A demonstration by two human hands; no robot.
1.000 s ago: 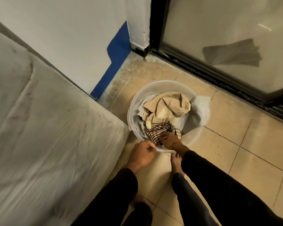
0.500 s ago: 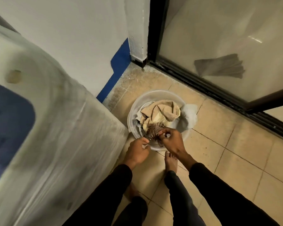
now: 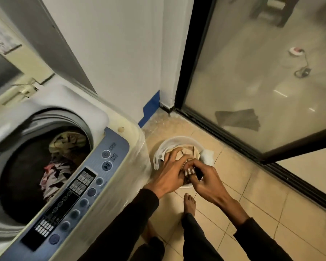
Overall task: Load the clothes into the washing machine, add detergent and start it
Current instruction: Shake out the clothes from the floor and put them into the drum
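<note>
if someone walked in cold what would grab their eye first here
Both hands meet low in the middle: the left hand and right hand gather checked cloth over a clear plastic tub of laundry on the tiled floor. At left, the top-loading washing machine stands open with clothes already in its drum.

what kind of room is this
Probably a home laundry corner: a top-loading washing machine stands open with clothes in its drum, a basin of laundry sits on the tiled floor, and a sliding glass door is alongside.

Head-worn camera looks steeply down, close over washing machine (image 3: 68,166) and floor (image 3: 252,204).
</note>
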